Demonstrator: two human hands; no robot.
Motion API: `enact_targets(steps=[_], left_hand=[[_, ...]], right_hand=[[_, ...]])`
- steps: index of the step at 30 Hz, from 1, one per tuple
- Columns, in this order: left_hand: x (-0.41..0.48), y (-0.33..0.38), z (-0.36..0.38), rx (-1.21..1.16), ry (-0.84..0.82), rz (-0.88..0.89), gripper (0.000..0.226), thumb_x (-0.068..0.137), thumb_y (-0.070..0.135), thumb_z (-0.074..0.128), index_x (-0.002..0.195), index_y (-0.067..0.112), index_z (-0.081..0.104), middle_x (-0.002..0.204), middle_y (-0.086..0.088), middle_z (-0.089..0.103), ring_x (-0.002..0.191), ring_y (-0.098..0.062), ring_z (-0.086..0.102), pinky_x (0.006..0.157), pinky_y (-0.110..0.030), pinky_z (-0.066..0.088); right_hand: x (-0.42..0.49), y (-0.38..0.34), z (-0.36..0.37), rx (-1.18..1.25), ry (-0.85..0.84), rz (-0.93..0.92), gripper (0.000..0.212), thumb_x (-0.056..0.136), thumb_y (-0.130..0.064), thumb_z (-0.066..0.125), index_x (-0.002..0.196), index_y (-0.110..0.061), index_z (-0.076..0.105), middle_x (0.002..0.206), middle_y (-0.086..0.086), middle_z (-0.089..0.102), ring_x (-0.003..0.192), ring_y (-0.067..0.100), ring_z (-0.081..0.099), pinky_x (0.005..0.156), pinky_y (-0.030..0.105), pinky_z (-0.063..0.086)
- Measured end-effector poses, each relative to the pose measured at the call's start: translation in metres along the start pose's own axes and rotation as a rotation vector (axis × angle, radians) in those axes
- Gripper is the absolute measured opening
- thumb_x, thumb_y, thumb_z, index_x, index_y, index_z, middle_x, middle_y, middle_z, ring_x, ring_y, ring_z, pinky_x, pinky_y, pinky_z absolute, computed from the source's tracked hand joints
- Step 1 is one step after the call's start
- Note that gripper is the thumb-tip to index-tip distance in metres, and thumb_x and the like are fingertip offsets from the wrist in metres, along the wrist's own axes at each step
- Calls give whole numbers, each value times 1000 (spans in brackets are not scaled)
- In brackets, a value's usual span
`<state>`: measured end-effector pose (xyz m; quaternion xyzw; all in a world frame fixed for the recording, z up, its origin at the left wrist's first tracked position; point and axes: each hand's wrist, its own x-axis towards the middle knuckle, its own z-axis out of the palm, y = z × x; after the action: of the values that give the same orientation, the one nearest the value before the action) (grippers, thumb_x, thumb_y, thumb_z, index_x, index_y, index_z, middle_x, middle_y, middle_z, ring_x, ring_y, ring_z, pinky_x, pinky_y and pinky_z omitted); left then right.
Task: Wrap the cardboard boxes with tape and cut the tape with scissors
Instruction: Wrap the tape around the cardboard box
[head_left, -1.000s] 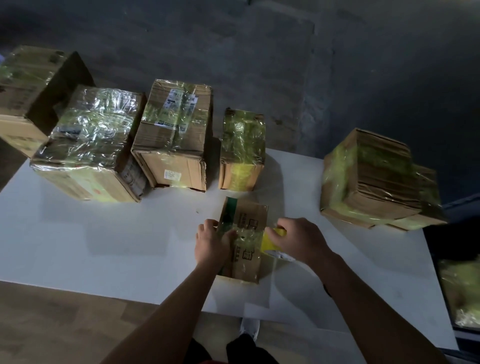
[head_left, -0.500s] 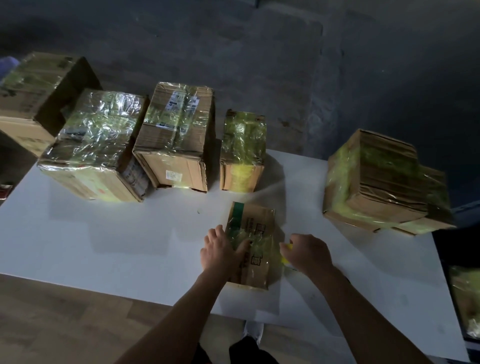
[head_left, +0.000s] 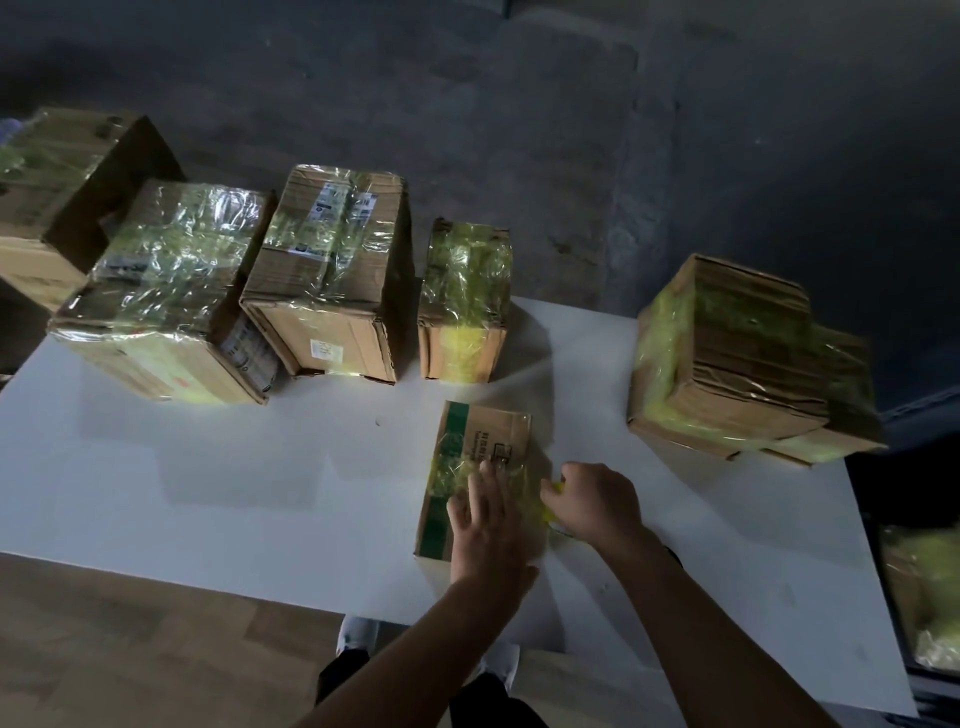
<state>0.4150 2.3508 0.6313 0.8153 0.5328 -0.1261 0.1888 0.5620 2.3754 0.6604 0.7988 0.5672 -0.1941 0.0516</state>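
Far-left box (head_left: 57, 208): big cardboard, clear tape on top, at the back L, partly behind the next one; can't tell if it rests on the white tabletop (head_left: 234, 493). Second box (head_left: 166, 296): on the tabletop's back L, top & front heavily wrapped in shiny clear tape. Third box (head_left: 327, 280): just beside it to the R, tape over the top w/ printed labels underneath. Narrow box (head_left: 462, 306): a little apart to the R, yellow-green tape over top & front.

In front of the narrow box, near the tabletop's front edge, is the green-striped box (head_left: 493, 436). It's small, lying flat, w/ a green stripe along its L side. Yellowish tape (head_left: 452, 473) runs across its middle.

Left hand (head_left: 480, 525) lies flat on top of this box, palm down, fingers straight & close together, pressing on the taped strip; it holds nothing. Right hand (head_left: 595, 504) is just beside the box's R edge, low near the tabletop. Its fingers are curled round a yellow tape roll (head_left: 555, 491), of which only slivers show past the fingers. So the box sits under the L hand & directly L of the R hand.

Further R, well apart: stacked boxes (head_left: 727, 364), bound w/ yellow-green tape, at the tabletop's back R corner. Past the R edge & lower is a wrapped bundle (head_left: 930, 597), blurred. Wood floor (head_left: 130, 649) shows below the front edge.
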Motion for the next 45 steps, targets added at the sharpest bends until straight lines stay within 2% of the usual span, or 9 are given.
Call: enact_targets(steps=[7, 11, 15, 20, 27, 31, 36, 41, 45], left_hand=[[-1, -2, -7, -82, 33, 1, 90, 93, 12, 48, 148, 10, -23, 155, -18, -28, 131, -36, -37, 107, -63, -14], [-3, -10, -21, -256, 67, -19, 84, 93, 5, 40, 150, 14, -21, 157, -11, -27, 134, -31, -37, 108, -57, -17], [-8, -32, -38, -537, 99, 65, 76, 100, 12, 41, 152, 29, -11, 160, -3, -20, 144, -27, -23, 114, -56, -6], [-16, -70, -56, -855, 155, 122, 74, 96, 11, 43, 147, 52, 8, 160, 11, -15, 149, -28, 0, 110, -56, 34], [-18, -90, -59, -482, 211, 162, 68, 96, 58, 31, 150, 44, -8, 162, 9, -6, 139, -24, 36, 90, -41, 55], [-17, -99, -56, -336, 236, 112, 68, 93, 63, 26, 150, 44, -7, 160, 4, 15, 131, -20, 44, 74, -29, 55], [-13, -111, -55, -172, 289, 126, 68, 90, 64, 22, 150, 41, 0, 146, 5, 37, 121, -17, 40, 79, -31, 51], [-10, -113, -58, -121, 238, 84, 68, 93, 61, 25, 152, 39, -1, 162, -3, 10, 147, -29, 10, 110, -47, 34], [-6, -95, -63, -52, 273, 190, 83, 92, 61, 30, 151, 25, -15, 156, -6, -24, 145, -27, -20, 117, -51, 6]], right_hand=[[-3, -6, 0, 52, 44, -5, 40, 92, -50, 46, 92, -13, 61, 94, 8, 68, 87, 26, 63, 65, 27, 34], [-5, -21, -13, 103, 84, -43, 36, 93, -51, 46, 77, -18, 52, 84, 5, 66, 70, 21, 52, 60, 26, 33], [-6, -39, -45, 110, 128, -176, 44, 92, -51, 46, 60, -23, 35, 56, -8, 44, 52, 7, 43, 47, 24, 25], [-3, -55, -80, 284, 144, -392, 32, 88, -57, 47, 70, -32, 49, 56, -11, 46, 54, 0, 48, 48, 20, 31], [-2, -70, -76, 295, 156, -372, 37, 87, -61, 48, 69, -29, 52, 58, -10, 51, 57, 0, 51, 47, 14, 30], [-3, -78, -71, 223, 207, -277, 45, 86, -55, 53, 57, -23, 40, 50, -6, 41, 50, 6, 42, 44, 22, 28], [-5, -78, -67, 171, 190, -217, 49, 86, -54, 52, 56, -18, 40, 52, -2, 43, 50, 10, 41, 46, 25, 30], [-3, -86, -73, 139, 147, -215, 50, 88, -53, 50, 55, -18, 36, 50, -2, 36, 47, 10, 34, 45, 26, 27], [-4, -102, -74, 105, 147, -237, 47, 90, -49, 48, 56, -22, 32, 52, -5, 35, 48, 7, 33, 45, 26, 23]])
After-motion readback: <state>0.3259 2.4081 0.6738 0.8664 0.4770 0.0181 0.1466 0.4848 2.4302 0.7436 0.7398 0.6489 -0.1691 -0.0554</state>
